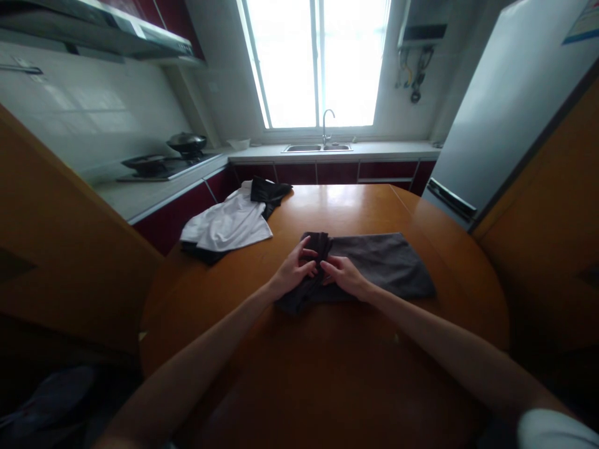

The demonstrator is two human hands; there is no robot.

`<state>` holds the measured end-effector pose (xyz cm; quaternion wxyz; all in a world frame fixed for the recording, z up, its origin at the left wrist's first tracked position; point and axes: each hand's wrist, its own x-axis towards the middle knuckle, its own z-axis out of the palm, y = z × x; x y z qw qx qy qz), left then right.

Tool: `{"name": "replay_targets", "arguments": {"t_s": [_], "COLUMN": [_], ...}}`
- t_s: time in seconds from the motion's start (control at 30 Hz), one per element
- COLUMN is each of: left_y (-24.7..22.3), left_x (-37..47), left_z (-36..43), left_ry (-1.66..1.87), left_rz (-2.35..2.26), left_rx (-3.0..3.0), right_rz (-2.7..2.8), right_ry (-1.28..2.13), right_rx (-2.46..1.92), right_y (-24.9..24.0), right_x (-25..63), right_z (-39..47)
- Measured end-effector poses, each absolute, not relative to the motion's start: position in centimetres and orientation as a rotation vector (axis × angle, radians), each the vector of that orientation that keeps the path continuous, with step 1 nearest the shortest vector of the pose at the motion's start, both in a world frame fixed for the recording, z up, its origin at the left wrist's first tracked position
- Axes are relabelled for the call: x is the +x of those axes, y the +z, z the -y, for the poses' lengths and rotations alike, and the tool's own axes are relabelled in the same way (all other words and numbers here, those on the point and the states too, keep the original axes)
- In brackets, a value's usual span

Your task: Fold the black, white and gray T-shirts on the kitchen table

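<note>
A dark grey garment (384, 262) lies flat and folded across the wooden table in front of me; its exact kind does not show. Its left end is bunched into a darker, gathered band. My left hand (296, 269) rests at that band, with fingers bent over the cloth. Close by on the right, my right hand (345, 275) pinches the cloth beside the band between thumb and fingers. The hands are a small gap apart, and both palms hide part of the fabric.
On the table's far left lies a pile with a white shirt (229, 218) and black clothing (271, 192). The round wooden table (322, 368) stands between wooden panels. Beyond are a sink (304, 148), a stove with pans (186, 143) and a fridge (500, 93).
</note>
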<state>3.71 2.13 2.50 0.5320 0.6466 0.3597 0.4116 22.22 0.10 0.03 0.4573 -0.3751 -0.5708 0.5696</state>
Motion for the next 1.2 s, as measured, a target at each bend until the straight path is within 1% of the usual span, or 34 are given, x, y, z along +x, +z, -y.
{"name": "replay_targets", "arguments": {"t_s": [0.2,0.47,0.6,0.7,0.8,0.87,0.93,1.07,1.2], "left_y": [3.7,3.6,3.8,4.5,5.2,5.4,5.2,4.2,2.9], "left_x": [3.7,4.0,5.0,5.1,4.6,4.3,4.1,4.6,5.5], "left_z": [-0.9,-0.1,0.9,1.0,0.7,0.4,0.3,0.9,1.7], "left_ry": [0.910,0.812,0.855,0.949,1.156,1.303,1.374,1.295,1.096], "left_rz": [-0.644,-0.492,-0.480,-0.586,-0.764,-0.879,-0.955,-0.919,-0.748], "left_rx": [1.199,1.041,0.996,1.020,1.194,1.398,1.633,2.073,2.440], "right_rz": [1.293,1.128,1.035,0.973,0.949,0.957,0.985,1.012,1.058], "right_ry": [1.208,1.317,1.304,1.296,1.273,1.257,1.248,1.255,1.262], "right_rx": [-1.053,-1.056,-1.094,-1.147,-1.178,-1.190,-1.207,-1.204,-1.300], "right_y": [1.2,1.9,1.7,1.8,2.6,3.5,4.6,6.8,8.3], "right_x": [22.5,23.4,23.5,23.7,24.5,25.5,27.0,31.2,35.8], "right_z": [0.6,0.3,0.0,-0.3,-0.6,-0.9,-1.2,-1.7,-1.9]}}
